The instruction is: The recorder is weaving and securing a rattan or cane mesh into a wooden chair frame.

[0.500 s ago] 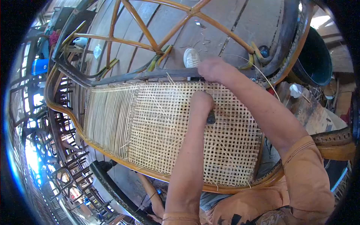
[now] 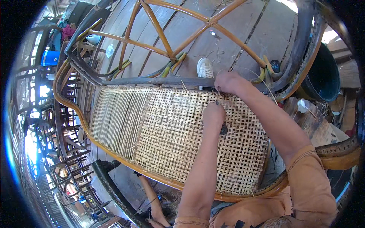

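Observation:
A woven cane panel (image 2: 171, 125) lies in front of me, set in a rattan frame (image 2: 114, 157). My left hand (image 2: 213, 115) is a fist over the panel's far half, closed round a dark-handled pointed tool (image 2: 223, 130). The handle sticks out below the fist and a thin dark tip shows above it. Beyond it, my right hand (image 2: 228, 82) is closed at the panel's far edge, beside the dark rail (image 2: 178, 80). A thin, pale cane strand (image 2: 270, 91) arcs from near the right hand toward the right. The right fingertips' grip is partly hidden.
Crossed rattan poles (image 2: 190, 40) stand beyond the rail. A white shoe (image 2: 205, 68) is on the plank floor. At right are a dark bucket (image 2: 323, 76) and a wooden board (image 2: 313, 121). Another person's arm (image 2: 154, 201) shows at lower left, near a black curved frame (image 2: 110, 186).
The whole scene has shifted right and down in the picture. Both hands stay near the panel's far edge. The tool's thin tip now shows above my left fist.

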Available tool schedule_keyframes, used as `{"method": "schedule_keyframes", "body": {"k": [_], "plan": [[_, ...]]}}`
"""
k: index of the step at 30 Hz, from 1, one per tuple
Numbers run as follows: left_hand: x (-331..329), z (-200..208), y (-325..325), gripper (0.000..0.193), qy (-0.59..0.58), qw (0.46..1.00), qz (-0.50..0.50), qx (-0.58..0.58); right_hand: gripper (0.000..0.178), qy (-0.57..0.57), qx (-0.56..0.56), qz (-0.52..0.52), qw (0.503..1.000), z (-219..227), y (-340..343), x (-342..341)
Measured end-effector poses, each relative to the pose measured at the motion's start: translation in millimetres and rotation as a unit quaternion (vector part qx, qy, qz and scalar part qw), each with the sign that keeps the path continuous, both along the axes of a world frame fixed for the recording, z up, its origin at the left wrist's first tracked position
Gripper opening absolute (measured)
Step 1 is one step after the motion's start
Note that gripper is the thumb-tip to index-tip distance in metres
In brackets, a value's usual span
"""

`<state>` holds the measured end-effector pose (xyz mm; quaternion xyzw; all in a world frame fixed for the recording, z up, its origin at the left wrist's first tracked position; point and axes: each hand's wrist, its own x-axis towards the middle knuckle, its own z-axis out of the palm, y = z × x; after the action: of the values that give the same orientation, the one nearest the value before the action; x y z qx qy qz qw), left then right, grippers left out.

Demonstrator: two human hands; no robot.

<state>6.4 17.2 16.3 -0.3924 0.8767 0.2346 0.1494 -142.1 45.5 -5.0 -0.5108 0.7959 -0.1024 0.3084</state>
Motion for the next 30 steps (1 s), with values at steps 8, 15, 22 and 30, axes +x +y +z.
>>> {"method": "schedule_keyframes", "body": {"k": [8,15,22,30], "plan": [[-0.8,-3.5,2.2,0.036,0.009,0.999,0.035,0.007,0.022,0.043,0.027,0.044,0.998,-12.0,-2.9,7.8],[2.0,1.3,1.2,0.030,0.006,1.000,0.024,0.011,0.020,0.039,-0.004,0.051,0.998,-8.5,0.4,8.2],[3.7,0.0,0.1,0.030,0.016,0.999,0.036,0.020,0.020,0.003,0.014,0.020,1.000,-5.0,-0.3,7.8],[4.6,-10.3,-4.8,0.033,-0.010,0.999,0.032,0.019,0.020,-0.026,0.024,-0.006,0.999,-1.4,-0.7,6.2]]}}
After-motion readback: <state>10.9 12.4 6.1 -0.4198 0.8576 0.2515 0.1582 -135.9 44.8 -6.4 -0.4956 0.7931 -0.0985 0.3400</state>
